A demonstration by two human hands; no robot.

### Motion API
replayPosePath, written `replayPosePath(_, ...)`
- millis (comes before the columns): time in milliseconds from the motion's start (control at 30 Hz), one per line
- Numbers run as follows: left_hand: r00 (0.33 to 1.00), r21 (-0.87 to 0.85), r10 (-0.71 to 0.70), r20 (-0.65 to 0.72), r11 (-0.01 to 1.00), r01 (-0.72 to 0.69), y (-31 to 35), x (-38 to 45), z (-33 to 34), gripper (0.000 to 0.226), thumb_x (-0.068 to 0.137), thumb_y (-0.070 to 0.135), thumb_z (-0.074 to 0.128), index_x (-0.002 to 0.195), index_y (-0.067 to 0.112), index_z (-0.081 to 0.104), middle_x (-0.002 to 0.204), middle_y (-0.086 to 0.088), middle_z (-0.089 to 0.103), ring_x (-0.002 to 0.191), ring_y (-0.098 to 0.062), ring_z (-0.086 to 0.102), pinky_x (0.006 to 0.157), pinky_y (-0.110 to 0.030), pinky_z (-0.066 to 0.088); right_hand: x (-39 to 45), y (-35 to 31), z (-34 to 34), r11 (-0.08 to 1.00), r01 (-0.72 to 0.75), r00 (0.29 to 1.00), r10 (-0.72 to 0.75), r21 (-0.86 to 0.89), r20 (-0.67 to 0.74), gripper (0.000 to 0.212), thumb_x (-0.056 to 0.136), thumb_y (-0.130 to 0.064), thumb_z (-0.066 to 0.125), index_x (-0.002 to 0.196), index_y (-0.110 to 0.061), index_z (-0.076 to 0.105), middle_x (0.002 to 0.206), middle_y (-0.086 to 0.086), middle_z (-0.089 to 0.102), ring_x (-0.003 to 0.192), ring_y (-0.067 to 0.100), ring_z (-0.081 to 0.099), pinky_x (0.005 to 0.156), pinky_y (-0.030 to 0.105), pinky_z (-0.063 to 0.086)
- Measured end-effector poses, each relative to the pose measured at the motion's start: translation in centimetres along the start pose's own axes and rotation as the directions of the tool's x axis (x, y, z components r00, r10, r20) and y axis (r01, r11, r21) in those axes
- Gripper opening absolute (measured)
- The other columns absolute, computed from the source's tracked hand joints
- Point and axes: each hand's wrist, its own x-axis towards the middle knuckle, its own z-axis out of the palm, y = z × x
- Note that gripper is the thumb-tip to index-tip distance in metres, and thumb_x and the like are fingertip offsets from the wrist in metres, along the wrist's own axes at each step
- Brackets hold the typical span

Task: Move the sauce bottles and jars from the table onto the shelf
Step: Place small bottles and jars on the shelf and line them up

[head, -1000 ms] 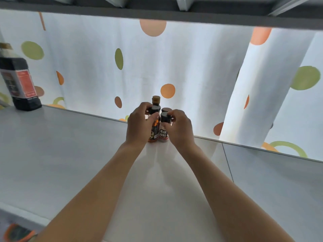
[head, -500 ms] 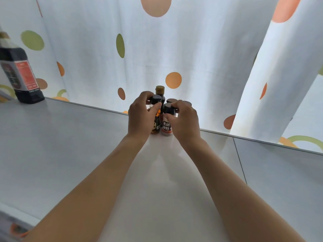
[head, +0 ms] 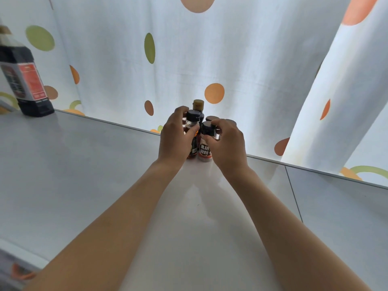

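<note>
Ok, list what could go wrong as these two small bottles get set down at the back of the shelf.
1. The left hand and right hand hold a black-capped dark sauce bottle and a black-capped pepper shaker tight against the bottles behind; a nudge could topple the tan-capped bottle.
2. The cluster stands at the grey shelf's back edge, with only the spotted white curtain behind; something may slip off.

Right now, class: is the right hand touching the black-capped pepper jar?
Touching. The head view shows the right hand with fingers curled round the pepper jar just below its cap.
</note>
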Motion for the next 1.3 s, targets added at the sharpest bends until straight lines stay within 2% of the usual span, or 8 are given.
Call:
replayPosePath(167, 0.999, -0.001, -0.027, 0.034, 1.0, 0.027, 0.0, 0.0, -0.4, 0.057, 0.083, 0.023, 0.075, 0.131, 0.013, 0.044, 0.123, -0.002, 0.059, 0.106, -0.016, 0.058, 0.086, -0.026, 0.047, 0.0, 0.1, 0.2, 1.0, -0.02, 1.0, 0.02, -0.016, -0.002, 0.037, 0.08, -0.017, 0.074, 0.116, -0.02, 0.064, 0.118, -0.001, 0.062, 0.095, 0.008, 0.06, 0.088, 0.028, 0.051)
replayPosePath(300, 0.998, 0.099, 0.058, 0.02, 0.993, -0.06, 0.3, -0.2, -1.0, 0.059, 0.085, 0.026, 0.072, 0.134, 0.01, 0.043, 0.133, -0.004, 0.051, 0.122, -0.019, 0.049, 0.089, -0.024, 0.041, -0.3, 0.1, -0.3, 0.998, -0.032, 0.998, 0.028, -0.052, -0.064, 0.034, 0.079, -0.029, 0.076, 0.11, -0.025, 0.061, 0.106, -0.007, 0.06, 0.08, 0.003, 0.053, 0.069, 0.008, 0.039)
replayPosePath(467, 0.961, 0.266, 0.271, 0.055, 0.924, -0.276, 0.7, -0.8, -1.1, 0.049, 0.089, 0.016, 0.066, 0.131, 0.0, 0.048, 0.136, -0.014, 0.051, 0.131, -0.031, 0.044, 0.108, -0.042, 0.038, -0.6, 0.2, -1.3, 0.964, 0.032, 0.993, -0.062, -0.264, -0.104, 0.032, 0.086, -0.03, 0.069, 0.111, -0.013, 0.059, 0.105, -0.001, 0.059, 0.09, 0.017, 0.059, 0.071, 0.025, 0.041)
replayPosePath(633, 0.922, 0.402, 0.326, 0.209, 0.831, -0.385, 1.6, -1.9, -0.9, 0.051, 0.096, 0.022, 0.043, 0.143, 0.003, 0.04, 0.153, -0.014, 0.034, 0.145, -0.029, 0.024, 0.117, -0.048, 0.021, -2.7, -1.4, -2.5, 0.917, 0.103, 0.988, -0.141, -0.385, -0.071, 0.032, 0.087, -0.022, 0.069, 0.114, -0.009, 0.059, 0.112, 0.005, 0.06, 0.101, 0.024, 0.057, 0.081, 0.031, 0.045)
replayPosePath(733, 0.931, 0.442, 0.289, 0.221, 0.822, -0.36, 3.5, -3.0, -1.9, 0.054, 0.097, 0.022, 0.032, 0.148, 0.004, 0.031, 0.158, -0.013, 0.025, 0.148, -0.027, 0.016, 0.119, -0.048, 0.015, -5.1, -2.8, -3.5, 0.899, 0.134, 0.986, -0.165, -0.418, -0.038, 0.034, 0.084, -0.018, 0.072, 0.112, -0.007, 0.057, 0.113, 0.009, 0.06, 0.101, 0.027, 0.057, 0.086, 0.035, 0.046)
replayPosePath(833, 0.94, 0.519, 0.236, 0.247, 0.787, -0.334, 5.4, -5.3, -3.4, 0.057, 0.098, 0.014, 0.038, 0.152, 0.006, 0.02, 0.161, -0.01, 0.013, 0.149, -0.025, 0.006, 0.12, -0.048, 0.008, -7.6, -4.5, -5.4, 0.891, 0.16, 0.987, -0.156, -0.424, 0.046, 0.041, 0.081, -0.011, 0.073, 0.117, -0.007, 0.055, 0.119, 0.01, 0.058, 0.106, 0.029, 0.056, 0.092, 0.037, 0.045)
replayPosePath(1033, 0.965, 0.651, 0.097, 0.242, 0.722, -0.235, 9.9, -13.0, -8.8, 0.059, 0.099, 0.018, 0.035, 0.153, 0.008, 0.014, 0.161, -0.009, 0.014, 0.149, -0.024, 0.004, 0.12, -0.047, 0.005, -12.9, -8.5, -9.7, 0.908, 0.204, 0.963, -0.12, -0.367, 0.24, 0.06, 0.082, -0.014, 0.068, 0.136, -0.011, 0.041, 0.137, 0.008, 0.043, 0.125, 0.027, 0.045, 0.108, 0.036, 0.036)
replayPosePath(1300, 0.993, 0.805, -0.009, 0.114, 0.586, -0.087, 18.3, -26.6, -16.9, 0.06, 0.097, 0.016, 0.045, 0.151, 0.006, 0.022, 0.16, -0.011, 0.018, 0.149, -0.026, 0.009, 0.12, -0.049, 0.008, -25.3, -13.3, -14.5, 0.931, 0.362, 0.866, -0.313, -0.056, 0.39, 0.064, 0.086, -0.017, 0.066, 0.142, -0.012, 0.037, 0.147, 0.01, 0.038, 0.135, 0.029, 0.036, 0.114, 0.039, 0.029)
